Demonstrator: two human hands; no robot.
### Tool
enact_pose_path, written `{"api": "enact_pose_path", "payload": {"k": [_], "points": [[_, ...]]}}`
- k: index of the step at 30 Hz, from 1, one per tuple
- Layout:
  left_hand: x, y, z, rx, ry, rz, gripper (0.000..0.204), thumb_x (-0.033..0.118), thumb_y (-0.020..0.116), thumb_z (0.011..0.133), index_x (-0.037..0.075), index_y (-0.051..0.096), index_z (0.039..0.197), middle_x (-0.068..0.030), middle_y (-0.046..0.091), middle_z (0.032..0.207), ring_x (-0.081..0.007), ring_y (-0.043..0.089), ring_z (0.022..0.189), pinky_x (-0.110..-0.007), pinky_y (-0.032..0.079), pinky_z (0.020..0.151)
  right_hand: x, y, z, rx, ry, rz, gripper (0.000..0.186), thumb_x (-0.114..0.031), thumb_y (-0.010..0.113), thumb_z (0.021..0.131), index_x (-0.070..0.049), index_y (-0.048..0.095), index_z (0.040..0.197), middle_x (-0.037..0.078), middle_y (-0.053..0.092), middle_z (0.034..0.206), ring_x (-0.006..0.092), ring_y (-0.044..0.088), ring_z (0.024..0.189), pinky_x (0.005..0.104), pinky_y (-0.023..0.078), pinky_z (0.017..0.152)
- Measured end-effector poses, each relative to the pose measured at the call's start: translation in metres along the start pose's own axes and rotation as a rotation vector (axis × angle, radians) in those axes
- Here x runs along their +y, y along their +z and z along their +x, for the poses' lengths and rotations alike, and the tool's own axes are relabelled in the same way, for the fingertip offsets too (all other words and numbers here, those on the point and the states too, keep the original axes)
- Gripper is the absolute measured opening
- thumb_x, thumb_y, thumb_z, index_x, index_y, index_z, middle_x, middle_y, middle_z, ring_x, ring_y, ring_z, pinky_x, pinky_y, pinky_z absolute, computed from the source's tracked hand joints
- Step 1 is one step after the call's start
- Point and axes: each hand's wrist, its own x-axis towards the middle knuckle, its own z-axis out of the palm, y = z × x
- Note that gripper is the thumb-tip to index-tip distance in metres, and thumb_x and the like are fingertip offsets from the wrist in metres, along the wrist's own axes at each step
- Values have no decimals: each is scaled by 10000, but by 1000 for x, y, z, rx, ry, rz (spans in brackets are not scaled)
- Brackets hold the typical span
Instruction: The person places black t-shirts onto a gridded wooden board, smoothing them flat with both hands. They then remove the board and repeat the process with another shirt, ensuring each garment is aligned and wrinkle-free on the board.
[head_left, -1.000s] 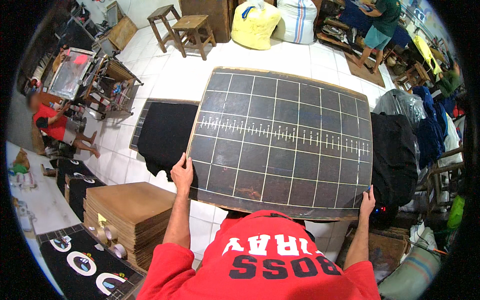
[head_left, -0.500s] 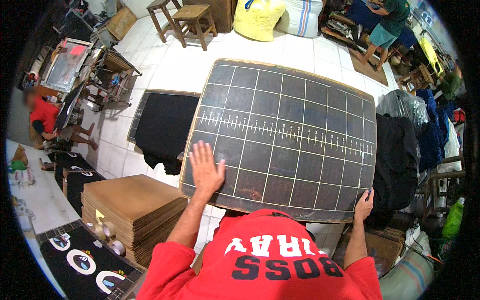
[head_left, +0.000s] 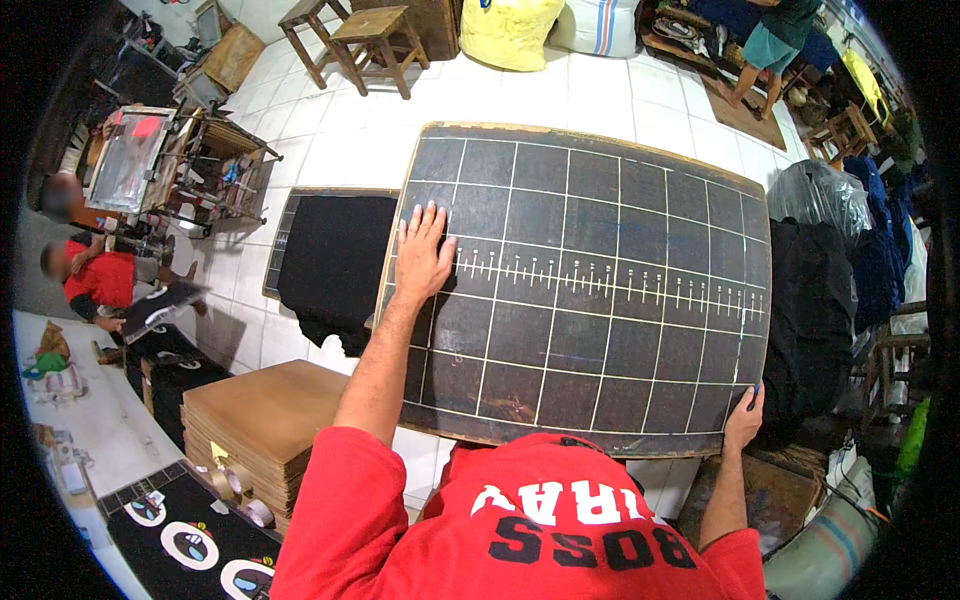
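A large dark board [head_left: 600, 290] ruled with a white grid and a scale line fills the middle of the view, held flat in front of me. My left hand [head_left: 424, 256] lies flat and spread on its top surface near the left edge. My right hand [head_left: 744, 420] grips the board's near right corner, fingers curled around the edge. My red shirt [head_left: 520, 520] hides the near edge of the board.
A second board carrying a black garment [head_left: 330, 262] lies on the white tiled floor at left. A stack of brown boards [head_left: 262, 420] stands at lower left. Black clothing [head_left: 812, 310] is piled at right. Wooden stools [head_left: 375, 35] stand beyond. A person in red [head_left: 98, 278] sits at far left.
My left hand has left the board's near left edge and slid forward across the top surface, fingers spread. The right hand keeps its grip on the corner.
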Motion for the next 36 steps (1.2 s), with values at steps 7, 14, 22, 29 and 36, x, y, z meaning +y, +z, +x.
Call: {"api": "enact_pose_path", "payload": {"k": [7,14,22,29,36], "points": [[-15,-7,13,274,70,-208,210,141,798,910,113,791,1119,-75,713,1293,-312,617,1272,-466,465,1083,4,2,2,-16,22,9,454,-400,531,1114,-211,590,1523,212,734,1299,433,711,1141,485,538,925],[-6,-7,48,268,73,-128,122,157,829,877,147,810,997,-44,716,1075,-278,649,1041,-436,486,892,7,4,2,-29,-15,62,477,-380,526,1123,-132,578,1526,217,715,1347,415,698,1179,453,524,980],[-6,-10,57,253,108,-110,118,154,842,862,126,796,968,-37,716,1027,-285,659,995,-431,495,854,13,5,3,-34,-39,80,495,-383,525,1124,-120,565,1541,206,698,1390,405,683,1232,452,518,1002],[-7,-15,61,219,100,-122,118,127,838,864,93,781,961,-50,718,1013,-302,660,984,-447,506,842,12,6,4,-36,-10,63,490,-379,520,1125,-121,566,1540,198,695,1400,400,677,1243,449,514,1009],[-12,-9,55,238,91,-117,112,156,832,867,107,787,957,-23,703,1008,-285,643,1013,-448,478,877,7,5,1,-33,-33,91,477,-373,520,1125,-125,578,1529,197,703,1384,402,682,1228,447,517,1003]]}}
